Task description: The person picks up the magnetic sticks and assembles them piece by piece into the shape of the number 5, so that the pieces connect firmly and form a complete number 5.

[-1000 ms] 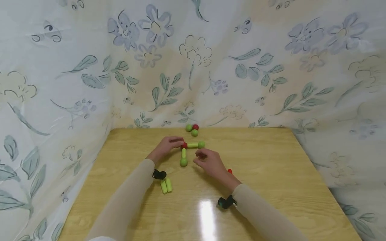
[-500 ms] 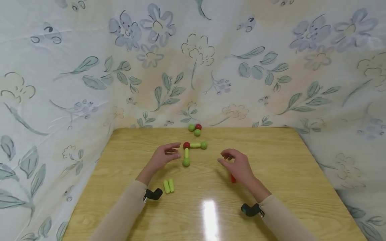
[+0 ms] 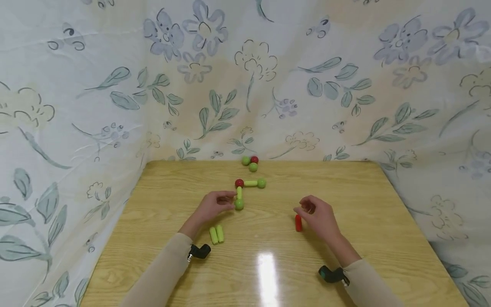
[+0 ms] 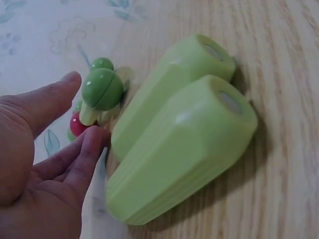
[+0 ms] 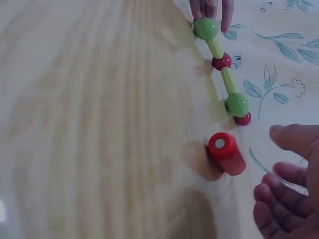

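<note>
On the table, an L-shaped magnetic piece joins a red ball (image 3: pixel 239 183) by yellow-green rods to a right green ball (image 3: pixel 261 183) and a near green ball (image 3: pixel 239 204). My left hand (image 3: pixel 215 205) is beside the near ball, thumb and fingers apart; whether they touch it, I cannot tell. Two loose yellow-green rods (image 4: pixel 184 144) with metal end discs lie side by side below that hand. My right hand (image 3: pixel 319 214) hovers by a red rod (image 5: pixel 227 153), fingers loosely bent and holding nothing. This rod lies on the table with a metal disc in its end.
Two green balls and a red one (image 3: pixel 254 160) sit together at the back edge of the wooden table (image 3: pixel 345 187). Floral cloth (image 3: pixel 284 85) hangs behind the table and at both sides. Each wrist wears a small black camera (image 3: pixel 332 274).
My left hand has come off the red ball and moved nearer, to the near green ball. The right hand has moved right, away from the L-shaped piece, to beside the red rod.
</note>
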A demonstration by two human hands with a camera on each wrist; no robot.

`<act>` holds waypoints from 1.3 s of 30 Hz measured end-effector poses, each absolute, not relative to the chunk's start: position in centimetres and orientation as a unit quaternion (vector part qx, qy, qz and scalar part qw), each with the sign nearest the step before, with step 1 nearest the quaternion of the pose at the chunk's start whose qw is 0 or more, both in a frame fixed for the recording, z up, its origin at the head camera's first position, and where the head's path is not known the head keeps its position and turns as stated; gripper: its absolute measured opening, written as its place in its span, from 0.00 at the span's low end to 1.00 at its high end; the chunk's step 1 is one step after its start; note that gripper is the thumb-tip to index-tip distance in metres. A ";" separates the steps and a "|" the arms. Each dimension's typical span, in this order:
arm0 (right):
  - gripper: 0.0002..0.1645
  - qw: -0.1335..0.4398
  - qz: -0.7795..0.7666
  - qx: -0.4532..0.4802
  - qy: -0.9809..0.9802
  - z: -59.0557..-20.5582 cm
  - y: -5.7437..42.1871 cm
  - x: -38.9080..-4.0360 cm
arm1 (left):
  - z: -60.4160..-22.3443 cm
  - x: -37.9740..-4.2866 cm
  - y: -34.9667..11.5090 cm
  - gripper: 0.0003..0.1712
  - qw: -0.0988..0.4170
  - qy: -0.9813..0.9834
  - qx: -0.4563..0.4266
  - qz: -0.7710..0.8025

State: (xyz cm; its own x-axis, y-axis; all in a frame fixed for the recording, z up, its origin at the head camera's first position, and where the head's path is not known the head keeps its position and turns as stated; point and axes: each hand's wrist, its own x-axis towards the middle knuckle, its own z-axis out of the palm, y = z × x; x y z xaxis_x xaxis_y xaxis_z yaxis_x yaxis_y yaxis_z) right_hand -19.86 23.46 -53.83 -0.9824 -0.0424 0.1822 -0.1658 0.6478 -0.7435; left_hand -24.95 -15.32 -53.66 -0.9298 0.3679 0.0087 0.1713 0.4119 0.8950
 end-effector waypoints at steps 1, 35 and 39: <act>0.16 0.063 0.410 0.049 -0.909 -53.9 23.6 -19.7 | -53.8 -25.0 -15.3 0.24 0.097 0.835 0.164 0.515; 0.11 0.013 0.271 0.122 -0.955 -53.9 22.9 -18.5 | -54.5 -25.1 -14.2 0.17 0.092 0.859 0.150 0.481; 0.10 0.028 0.249 0.153 -0.956 -54.0 22.9 -18.9 | -54.5 -25.3 -14.0 0.17 0.082 0.864 0.149 0.474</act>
